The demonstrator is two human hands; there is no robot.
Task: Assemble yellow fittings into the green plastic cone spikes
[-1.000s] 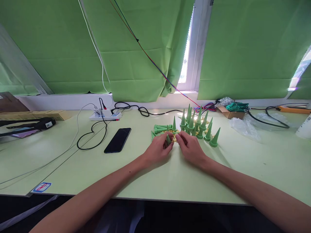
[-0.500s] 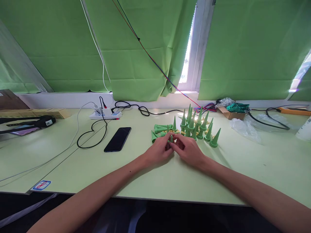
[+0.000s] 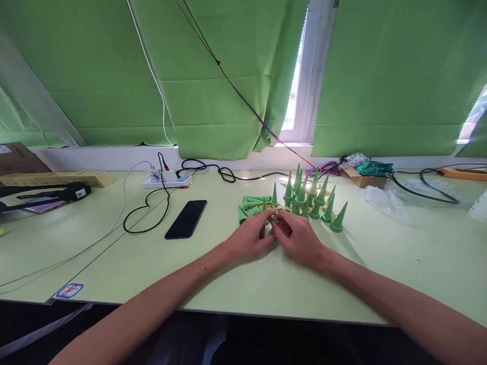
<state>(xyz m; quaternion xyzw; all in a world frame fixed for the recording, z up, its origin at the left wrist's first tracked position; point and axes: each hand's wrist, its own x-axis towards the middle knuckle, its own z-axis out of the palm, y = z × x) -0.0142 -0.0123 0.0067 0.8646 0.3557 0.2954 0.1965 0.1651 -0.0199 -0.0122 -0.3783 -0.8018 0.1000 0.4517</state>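
Between my two hands stands a small green plastic cone-shaped spike (image 3: 276,219), pinched at the fingertips and partly covered by them. My left hand (image 3: 249,236) grips it from the left with bent fingers. From the right, my right hand (image 3: 300,238) closes its thumb and fingers on the same spike. Just beyond my hands, a group of upright green spikes (image 3: 337,219) stands on the table. More green pieces (image 3: 255,202) lie on their sides behind my left hand, with small yellowish parts (image 3: 274,207) among them.
A black phone (image 3: 186,219) lies left of my hands, near a looped black cable (image 3: 145,231) and a white power strip (image 3: 184,181). To the right are a clear plastic bag (image 3: 388,205) and a small cardboard box (image 3: 363,178). The pale table (image 3: 236,289) ends close to me.
The spike at my fingertips has shifted slightly right and more of its tip shows. My fingers have moved a little around it, and the whole view has drifted slightly.
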